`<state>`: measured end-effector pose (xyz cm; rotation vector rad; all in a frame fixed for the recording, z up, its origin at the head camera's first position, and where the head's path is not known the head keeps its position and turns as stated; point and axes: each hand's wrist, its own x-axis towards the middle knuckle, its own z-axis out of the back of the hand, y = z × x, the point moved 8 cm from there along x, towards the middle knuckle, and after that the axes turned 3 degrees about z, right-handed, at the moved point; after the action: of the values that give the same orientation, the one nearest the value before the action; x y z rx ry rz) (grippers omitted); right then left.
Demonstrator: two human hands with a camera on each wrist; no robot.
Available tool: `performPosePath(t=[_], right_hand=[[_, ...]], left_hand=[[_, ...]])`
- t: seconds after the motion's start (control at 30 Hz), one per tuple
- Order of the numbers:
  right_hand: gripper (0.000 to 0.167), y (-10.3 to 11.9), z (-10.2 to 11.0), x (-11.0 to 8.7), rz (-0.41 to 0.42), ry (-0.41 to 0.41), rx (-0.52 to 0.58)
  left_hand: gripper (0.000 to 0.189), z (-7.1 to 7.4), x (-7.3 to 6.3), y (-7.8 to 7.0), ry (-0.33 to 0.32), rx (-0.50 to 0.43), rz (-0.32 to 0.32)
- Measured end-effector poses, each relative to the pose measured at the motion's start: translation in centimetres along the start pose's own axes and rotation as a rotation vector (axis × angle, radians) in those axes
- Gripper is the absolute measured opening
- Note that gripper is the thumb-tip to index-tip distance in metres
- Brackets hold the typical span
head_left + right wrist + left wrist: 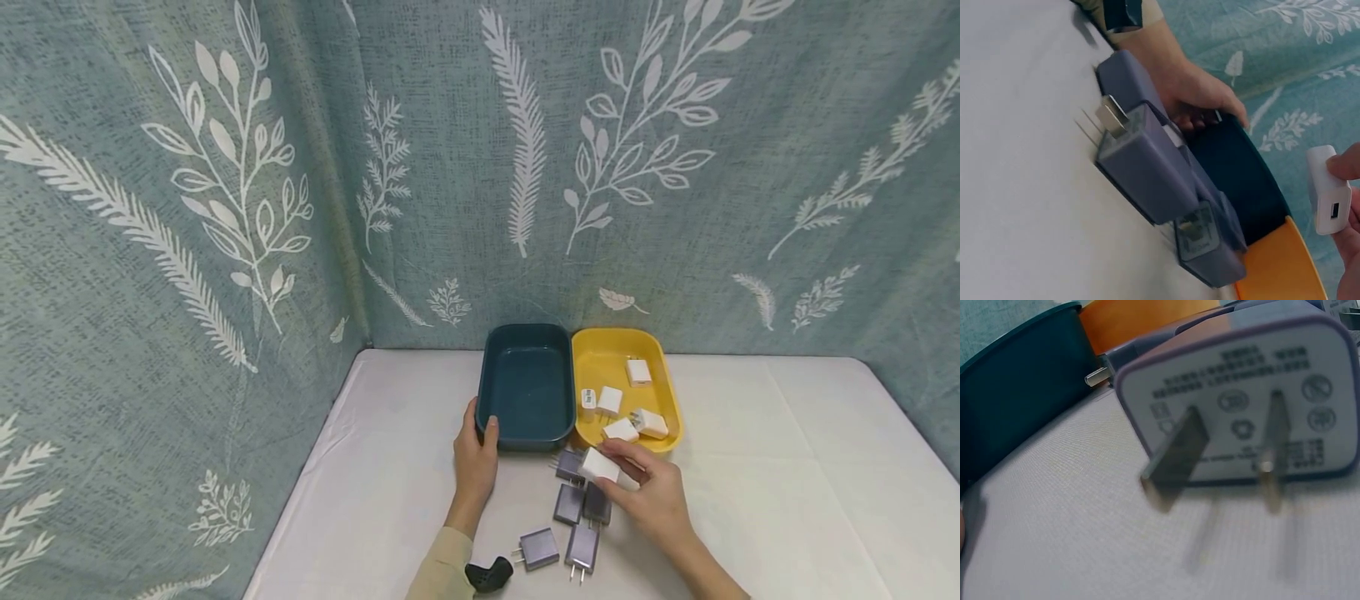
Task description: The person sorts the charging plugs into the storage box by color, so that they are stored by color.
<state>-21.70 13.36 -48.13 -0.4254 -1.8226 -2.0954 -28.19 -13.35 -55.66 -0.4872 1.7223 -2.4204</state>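
Right hand (657, 498) pinches the white charger (599, 465), yellow tray (600, 354) just beyond the grip, left hand (476, 457) gripping the blue tray (528, 379) farther left; probably light, stiff and slick, the charger is best held by 2 opposite sides.

Behind the table (780, 467) hangs a blue-green curtain (450, 108) with pale leaf prints (527, 125), some solid, some outlined. It also runs along the table's left and right sides. The table's top is white, its far corners rounded.
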Motion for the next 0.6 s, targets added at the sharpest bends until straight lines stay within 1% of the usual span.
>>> performPosePath(t=[0.2,0.37,0.5,0.6], right_hand=[[0.048,-0.2,0.9,0.9,-0.003,-0.028,-0.043],[0.049,-0.3,1.7,1.7,0.009,-0.066,-0.048],[0.047,-0.5,2.4,2.2,-0.018,-0.093,-0.060],[0.046,-0.6,3.2,2.7,-0.046,-0.119,-0.090]], left_hand=[[0.056,0.0,-0.1,-0.1,0.007,0.002,-0.013],[0.056,0.1,-0.1,-0.1,0.005,0.009,-0.011],[0.056,0.2,-0.1,-0.3,-0.004,0.006,-0.023],[0.056,0.3,-0.2,-0.5,-0.007,0.000,-0.036]])
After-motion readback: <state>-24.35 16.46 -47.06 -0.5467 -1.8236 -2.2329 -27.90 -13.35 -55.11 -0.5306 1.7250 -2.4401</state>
